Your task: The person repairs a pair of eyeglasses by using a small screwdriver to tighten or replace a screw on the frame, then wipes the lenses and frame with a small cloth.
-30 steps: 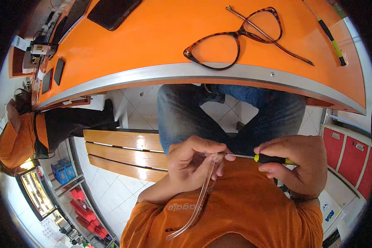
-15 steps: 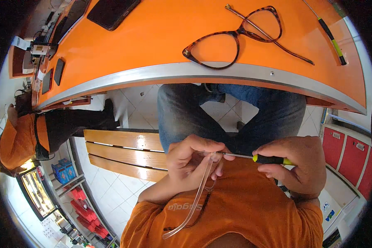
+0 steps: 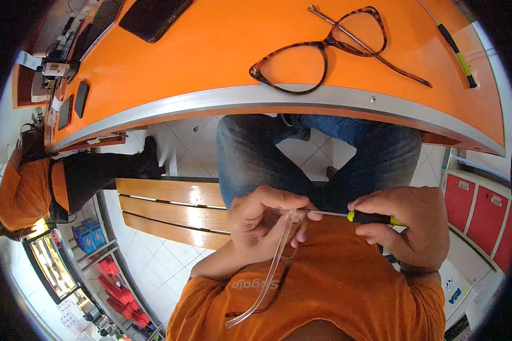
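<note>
At nine o'clock a second person (image 3: 31, 187) in orange sits off to the side, beside a wooden bench (image 3: 170, 210). At the middle, just under the counter (image 3: 210, 51) rim, the left hand (image 3: 264, 224) is clenched around the hinge end of a clear temple arm (image 3: 270, 273), whose tail trails down to six o'clock over the orange shirt. Toward three o'clock the right hand (image 3: 409, 227) grasps a small screwdriver (image 3: 358, 216) by its black-and-yellow handle, shaft level, tip at the left fingertips. This looks like the screw-driving step at the hinge; whether the tip sits in a screw is too small to tell. The next move calls for a steady pinch and slow twists with light pressure along the shaft. At twelve o'clock tortoiseshell glasses (image 3: 324, 51) lie on the counter, with a second screwdriver (image 3: 455, 48) at one o'clock.
</note>
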A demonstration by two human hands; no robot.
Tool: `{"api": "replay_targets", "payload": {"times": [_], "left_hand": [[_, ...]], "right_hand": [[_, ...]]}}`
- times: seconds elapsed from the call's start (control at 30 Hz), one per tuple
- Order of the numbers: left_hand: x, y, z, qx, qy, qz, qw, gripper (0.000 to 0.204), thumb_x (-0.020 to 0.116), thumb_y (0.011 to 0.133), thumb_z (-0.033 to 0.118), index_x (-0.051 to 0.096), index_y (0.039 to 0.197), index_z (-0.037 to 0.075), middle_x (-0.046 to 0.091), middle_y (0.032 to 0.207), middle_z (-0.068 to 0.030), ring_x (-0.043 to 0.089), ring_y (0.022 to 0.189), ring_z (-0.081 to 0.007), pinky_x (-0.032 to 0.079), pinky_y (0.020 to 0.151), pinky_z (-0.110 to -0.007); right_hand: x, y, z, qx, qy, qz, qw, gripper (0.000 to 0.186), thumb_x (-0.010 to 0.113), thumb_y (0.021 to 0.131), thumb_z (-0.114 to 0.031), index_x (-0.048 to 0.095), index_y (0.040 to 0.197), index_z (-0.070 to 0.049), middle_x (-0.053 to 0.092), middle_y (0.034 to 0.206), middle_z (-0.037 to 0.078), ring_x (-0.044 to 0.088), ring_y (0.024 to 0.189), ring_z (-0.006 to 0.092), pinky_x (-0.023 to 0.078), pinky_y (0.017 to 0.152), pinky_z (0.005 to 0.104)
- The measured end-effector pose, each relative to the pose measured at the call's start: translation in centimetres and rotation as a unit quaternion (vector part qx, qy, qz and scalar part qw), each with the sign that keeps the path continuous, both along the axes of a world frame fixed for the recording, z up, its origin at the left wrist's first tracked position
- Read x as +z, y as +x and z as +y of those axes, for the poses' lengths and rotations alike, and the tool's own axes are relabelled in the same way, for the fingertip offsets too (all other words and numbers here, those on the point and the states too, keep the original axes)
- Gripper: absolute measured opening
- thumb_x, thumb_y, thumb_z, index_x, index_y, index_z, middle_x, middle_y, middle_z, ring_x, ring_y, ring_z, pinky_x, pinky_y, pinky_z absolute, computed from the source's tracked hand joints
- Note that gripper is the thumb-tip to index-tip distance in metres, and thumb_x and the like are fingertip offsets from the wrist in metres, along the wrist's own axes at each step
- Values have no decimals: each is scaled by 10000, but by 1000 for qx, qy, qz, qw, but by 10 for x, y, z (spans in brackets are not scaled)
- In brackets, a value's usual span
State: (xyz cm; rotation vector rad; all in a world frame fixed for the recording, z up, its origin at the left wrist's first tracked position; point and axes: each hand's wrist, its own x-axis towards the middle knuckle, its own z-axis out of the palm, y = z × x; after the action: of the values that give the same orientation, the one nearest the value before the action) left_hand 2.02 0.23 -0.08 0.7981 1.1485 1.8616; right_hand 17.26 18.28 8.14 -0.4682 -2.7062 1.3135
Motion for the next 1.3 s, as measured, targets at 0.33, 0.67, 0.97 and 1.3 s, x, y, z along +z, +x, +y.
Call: {"api": "replay_targets", "payload": {"times": [0.33, 0.67, 0.97, 1.3], "left_hand": [[0, -1, 1, 2, 16, -5, 1000, 168, 534, 938, -54, 536, 1106, -39, 681, 919, -241, 621, 589, -117, 517, 480, -221], [0, 2, -1, 10, -2, -9, 1000, 158, 537, 935, -56, 536, 1093, -48, 686, 910, -232, 616, 582, -103, 513, 478, -214], [-1, 0, 0, 7, -6, 3, 1000, 139, 542, 936, -46, 536, 1075, -48, 688, 905, -227, 623, 580, -106, 518, 476, -214], [-3, 2, 1, 17, 10, -19, 1000, 142, 541, 936, -49, 537, 1077, -47, 687, 897, -226, 624, 581, -111, 518, 477, -215]], "right_hand": [[-4, 3, -5, -26, -17, 1, 1000, 255, 785, 751, -203, 692, 889, -9, 720, 827, 144, 718, 683, 227, 554, 636, 291], [4, -2, 3, 25, -15, -19, 999, 276, 747, 793, -229, 689, 936, -1, 722, 844, 137, 721, 716, 234, 558, 644, 298], [-3, 2, 2, 20, -22, 11, 999, 296, 739, 810, -229, 683, 957, 22, 715, 850, 173, 719, 681, 235, 554, 599, 275], [-4, 3, 1, 16, -30, 12, 999, 236, 753, 800, -165, 665, 925, 13, 719, 874, 172, 724, 722, 210, 564, 607, 279]]}}
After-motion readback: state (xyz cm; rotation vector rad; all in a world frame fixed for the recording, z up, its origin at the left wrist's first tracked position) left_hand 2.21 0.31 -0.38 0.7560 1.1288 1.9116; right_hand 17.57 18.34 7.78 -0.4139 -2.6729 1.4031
